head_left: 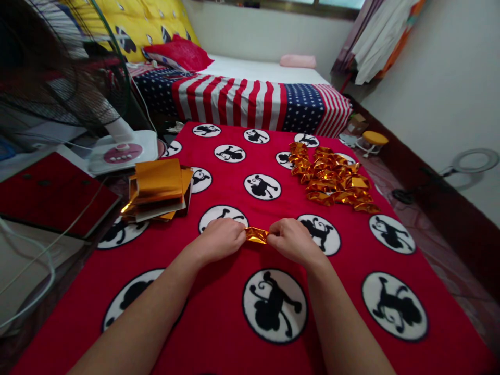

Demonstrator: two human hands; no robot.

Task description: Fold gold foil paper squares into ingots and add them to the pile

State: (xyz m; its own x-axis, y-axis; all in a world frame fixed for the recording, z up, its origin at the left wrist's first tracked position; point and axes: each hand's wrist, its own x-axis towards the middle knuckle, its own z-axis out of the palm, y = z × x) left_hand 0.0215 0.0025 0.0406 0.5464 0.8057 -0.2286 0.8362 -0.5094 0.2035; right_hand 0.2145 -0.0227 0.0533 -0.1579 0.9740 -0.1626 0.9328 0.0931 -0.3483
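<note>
Near side of paper stack (pixel 159 182): folded gold piece (pixel 257 235) lies crosswise, left hand (pixel 223 237), right hand (pixel 291 238) pinching opposite ends, equally near.

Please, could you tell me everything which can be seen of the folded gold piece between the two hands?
The folded gold piece is small, shiny and orange-gold, and looks like metallic paper or foil. Its faceted surface shows creases and bright reflections. It lies lengthwise from left to right, low over the red cloth. The left hand grips its left end and the right hand its right end, so the fingers hide both tips. Whether it touches the cloth, I cannot tell.
</note>
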